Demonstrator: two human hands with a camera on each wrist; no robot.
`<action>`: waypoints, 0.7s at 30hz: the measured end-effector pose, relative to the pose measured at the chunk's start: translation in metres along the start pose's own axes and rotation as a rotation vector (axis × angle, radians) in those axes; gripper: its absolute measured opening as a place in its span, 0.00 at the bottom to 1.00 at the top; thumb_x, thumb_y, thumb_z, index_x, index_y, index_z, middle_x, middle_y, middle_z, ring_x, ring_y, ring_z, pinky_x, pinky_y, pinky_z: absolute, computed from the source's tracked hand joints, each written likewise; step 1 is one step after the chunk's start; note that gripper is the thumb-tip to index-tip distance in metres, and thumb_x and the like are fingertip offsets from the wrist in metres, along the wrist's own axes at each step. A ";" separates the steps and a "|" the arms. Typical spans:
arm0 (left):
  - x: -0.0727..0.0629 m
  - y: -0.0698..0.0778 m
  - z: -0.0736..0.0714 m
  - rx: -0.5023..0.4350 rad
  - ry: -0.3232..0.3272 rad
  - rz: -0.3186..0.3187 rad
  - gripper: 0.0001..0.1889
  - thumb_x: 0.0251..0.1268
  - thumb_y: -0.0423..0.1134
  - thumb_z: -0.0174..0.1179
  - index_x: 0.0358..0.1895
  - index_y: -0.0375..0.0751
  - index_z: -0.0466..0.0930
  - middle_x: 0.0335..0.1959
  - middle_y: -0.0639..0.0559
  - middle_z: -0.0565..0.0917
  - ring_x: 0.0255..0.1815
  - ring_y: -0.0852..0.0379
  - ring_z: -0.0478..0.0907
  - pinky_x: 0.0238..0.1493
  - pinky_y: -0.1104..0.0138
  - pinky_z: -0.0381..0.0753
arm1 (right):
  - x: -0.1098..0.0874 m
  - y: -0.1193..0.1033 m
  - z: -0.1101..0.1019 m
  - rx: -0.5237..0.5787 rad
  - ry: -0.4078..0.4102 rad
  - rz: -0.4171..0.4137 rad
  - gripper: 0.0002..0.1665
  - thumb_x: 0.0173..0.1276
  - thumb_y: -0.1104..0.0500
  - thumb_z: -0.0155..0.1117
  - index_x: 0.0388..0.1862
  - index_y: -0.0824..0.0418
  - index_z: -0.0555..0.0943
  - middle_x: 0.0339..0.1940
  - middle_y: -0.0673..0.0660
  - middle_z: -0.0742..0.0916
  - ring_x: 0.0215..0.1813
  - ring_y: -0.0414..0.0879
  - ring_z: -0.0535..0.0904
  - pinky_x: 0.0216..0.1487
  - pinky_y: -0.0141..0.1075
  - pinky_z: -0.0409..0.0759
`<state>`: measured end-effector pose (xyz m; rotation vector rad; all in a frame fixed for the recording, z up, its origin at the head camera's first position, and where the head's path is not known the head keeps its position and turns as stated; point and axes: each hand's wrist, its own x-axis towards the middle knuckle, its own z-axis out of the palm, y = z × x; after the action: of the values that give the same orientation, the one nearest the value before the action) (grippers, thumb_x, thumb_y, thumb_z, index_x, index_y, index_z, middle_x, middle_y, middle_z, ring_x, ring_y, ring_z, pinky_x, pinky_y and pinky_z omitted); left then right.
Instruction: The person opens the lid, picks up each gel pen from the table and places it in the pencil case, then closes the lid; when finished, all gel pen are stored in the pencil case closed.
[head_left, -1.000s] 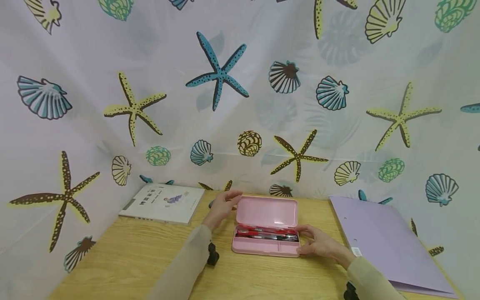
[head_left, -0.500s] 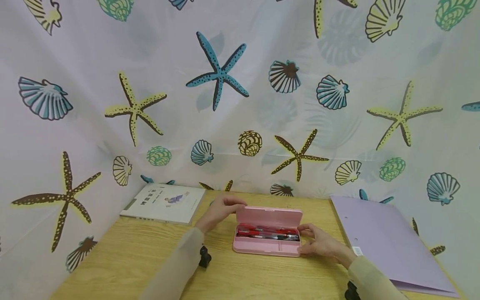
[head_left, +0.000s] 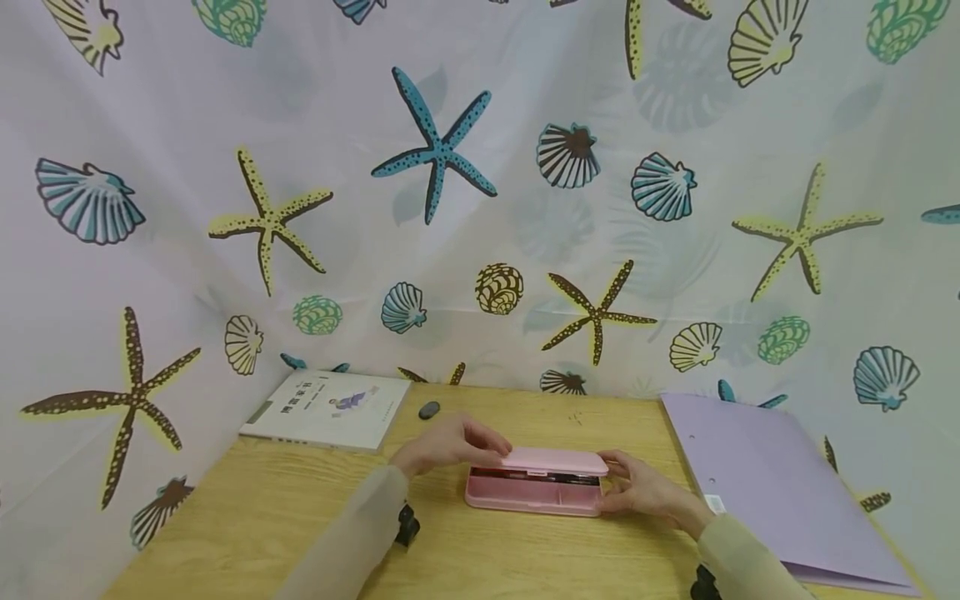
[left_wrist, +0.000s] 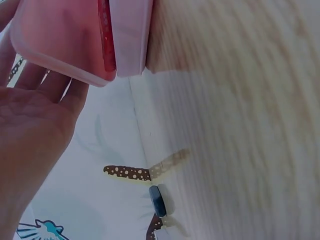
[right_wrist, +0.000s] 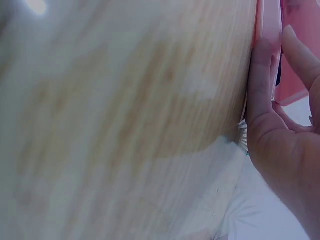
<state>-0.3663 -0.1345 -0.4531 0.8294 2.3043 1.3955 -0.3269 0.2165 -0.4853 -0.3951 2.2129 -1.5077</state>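
Note:
A pink pencil case (head_left: 517,497) stands on the wooden table with its lid (head_left: 555,459) tipped low over the tray, a gap left at the front. Dark pens (head_left: 570,478) show through that gap, and a red pen (left_wrist: 107,37) shows in the left wrist view. My left hand (head_left: 453,442) holds the lid at its left end, its fingers behind the lid's outer face in the left wrist view. At the right end, my right hand (head_left: 645,490) grips the case between thumb and fingers; the right wrist view shows a finger (right_wrist: 260,75) along its side.
A white book (head_left: 326,408) lies at the back left. Near it is a small dark oval object (head_left: 429,410). A lilac folder (head_left: 780,483) covers the right side of the table. Behind hangs a cloth (head_left: 465,250) printed with starfish and shells.
The lid has swung forward and down from wide open to nearly closed, my left hand moving with it. The dark oval object has come into full view. My right hand has stayed in place.

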 end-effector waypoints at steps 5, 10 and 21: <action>0.000 0.004 0.008 0.076 -0.077 0.043 0.10 0.59 0.40 0.70 0.44 0.50 0.89 0.56 0.53 0.84 0.62 0.56 0.77 0.62 0.61 0.74 | -0.003 -0.003 -0.003 0.019 -0.065 -0.015 0.55 0.59 0.61 0.75 0.77 0.68 0.51 0.76 0.74 0.59 0.50 0.49 0.81 0.50 0.38 0.80; 0.003 0.007 0.020 0.136 -0.134 0.040 0.10 0.61 0.41 0.67 0.46 0.56 0.88 0.65 0.54 0.78 0.73 0.53 0.66 0.72 0.53 0.63 | -0.003 -0.003 -0.004 0.003 -0.052 0.000 0.55 0.60 0.58 0.74 0.77 0.65 0.53 0.76 0.73 0.58 0.60 0.55 0.78 0.56 0.42 0.79; 0.008 0.008 0.038 0.243 -0.230 0.024 0.13 0.68 0.40 0.61 0.52 0.57 0.86 0.77 0.50 0.62 0.81 0.45 0.45 0.76 0.44 0.40 | -0.001 -0.003 0.002 -0.079 0.042 0.039 0.51 0.59 0.52 0.75 0.76 0.63 0.59 0.75 0.70 0.64 0.73 0.63 0.64 0.67 0.54 0.68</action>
<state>-0.3494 -0.1001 -0.4635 1.0326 2.3158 0.9810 -0.3255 0.2143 -0.4830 -0.3451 2.3054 -1.4237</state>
